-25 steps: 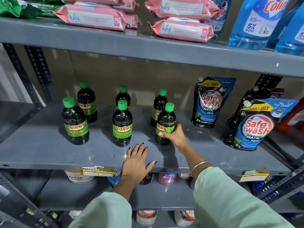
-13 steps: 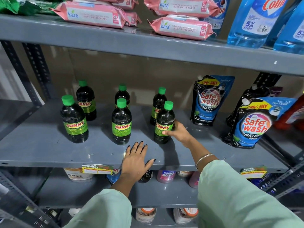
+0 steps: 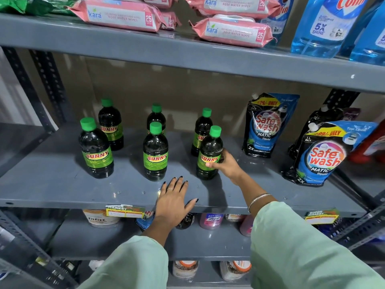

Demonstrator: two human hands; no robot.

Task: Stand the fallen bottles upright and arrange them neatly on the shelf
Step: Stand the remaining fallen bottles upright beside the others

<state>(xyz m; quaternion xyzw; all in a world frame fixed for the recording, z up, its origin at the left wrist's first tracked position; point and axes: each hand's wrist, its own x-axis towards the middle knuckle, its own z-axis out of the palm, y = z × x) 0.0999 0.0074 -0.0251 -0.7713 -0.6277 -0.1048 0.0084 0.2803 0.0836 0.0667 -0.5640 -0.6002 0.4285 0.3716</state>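
Observation:
Several dark Sunny bottles with green caps stand upright on the grey middle shelf (image 3: 52,184), in a front row and a back row. My right hand (image 3: 226,165) grips the front right bottle (image 3: 209,151) around its label. The front middle bottle (image 3: 155,152) and front left bottle (image 3: 96,149) stand free. Behind them stand the back left bottle (image 3: 110,126), back middle bottle (image 3: 156,115) and back right bottle (image 3: 202,126). My left hand (image 3: 174,200) lies flat on the shelf's front edge, fingers spread, holding nothing.
Two Safe Wash pouches (image 3: 265,126) (image 3: 321,155) stand right of the bottles. The upper shelf (image 3: 187,57) carries pink wipes packs (image 3: 231,32) and blue cleaner bottles (image 3: 323,28). Jars and bottles fill the lower shelves. Perforated uprights (image 3: 48,84) frame the rack.
My right hand has slid from the bottle's base up to its label and shifted slightly to the right side. The left hand stays in place on the shelf edge.

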